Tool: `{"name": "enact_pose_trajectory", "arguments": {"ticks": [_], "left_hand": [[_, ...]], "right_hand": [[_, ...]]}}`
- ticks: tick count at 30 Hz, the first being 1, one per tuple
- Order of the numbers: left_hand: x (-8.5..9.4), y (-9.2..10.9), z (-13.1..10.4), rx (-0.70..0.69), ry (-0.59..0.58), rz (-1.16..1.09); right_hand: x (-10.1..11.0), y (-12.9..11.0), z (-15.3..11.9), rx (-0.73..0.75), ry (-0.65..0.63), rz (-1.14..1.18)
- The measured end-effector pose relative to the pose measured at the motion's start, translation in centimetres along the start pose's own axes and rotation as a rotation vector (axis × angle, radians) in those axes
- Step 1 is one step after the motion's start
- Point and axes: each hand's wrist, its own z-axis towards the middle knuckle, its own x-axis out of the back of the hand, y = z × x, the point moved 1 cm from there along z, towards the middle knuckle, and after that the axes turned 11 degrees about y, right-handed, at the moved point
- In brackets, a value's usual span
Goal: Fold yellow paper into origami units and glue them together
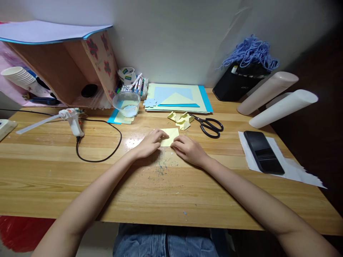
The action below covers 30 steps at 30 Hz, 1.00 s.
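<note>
A small pale yellow sheet of paper [170, 133] lies on the wooden table in front of me. My left hand [150, 142] rests on its left side, fingers stretched over the paper and thumb apart near the lower edge. At the lower right corner, my right hand [188, 150] has its fingers drawn together on the paper, pinching it. Just beyond lie several folded yellow paper pieces [183, 123], touching the tips of black-handled scissors [210, 125].
Behind are stacked coloured sheets [205, 100], a clear plastic bowl [126, 103] and markers [138, 85]. A glue gun [73, 121] with a looping black cord [121, 137] lies left. At right are a phone [264, 151], two paper tubes [284, 109] and a black holder [235, 84] with blue yarn.
</note>
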Motion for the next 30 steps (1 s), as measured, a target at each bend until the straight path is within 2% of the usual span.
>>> {"name": "enact_pose_trajectory", "arguments": {"ticks": [5, 9, 12, 15, 18, 22, 30], "left_hand": [[-0.8, 0.4, -0.3, -0.036, 0.108, 0.08], [-0.7, 0.4, -0.1, -0.067, 0.136, 0.091], [-0.1, 0.8, -0.1, -0.097, 0.095, 0.189], [0.6, 1.4, -0.3, -0.11, -0.013, 0.264], [1.5, 1.6, -0.4, -0.076, -0.072, 0.225], [2.3, 0.7, -0.3, 0.014, -0.131, 0.088], [2.1, -1.0, -0.2, 0.237, -0.056, -0.072]], "right_hand": [[0.3, 0.5, 0.2, -0.151, 0.133, 0.065], [0.5, 0.8, 0.2, -0.184, 0.124, 0.123], [0.5, 0.8, 0.1, -0.154, 0.085, 0.151], [0.4, 0.6, 0.1, -0.128, 0.074, 0.158], [0.5, 0.5, 0.1, -0.112, 0.081, 0.14], [0.6, 0.4, 0.1, -0.138, 0.073, 0.15], [0.4, 0.9, 0.4, -0.248, 0.103, 0.131]]}}
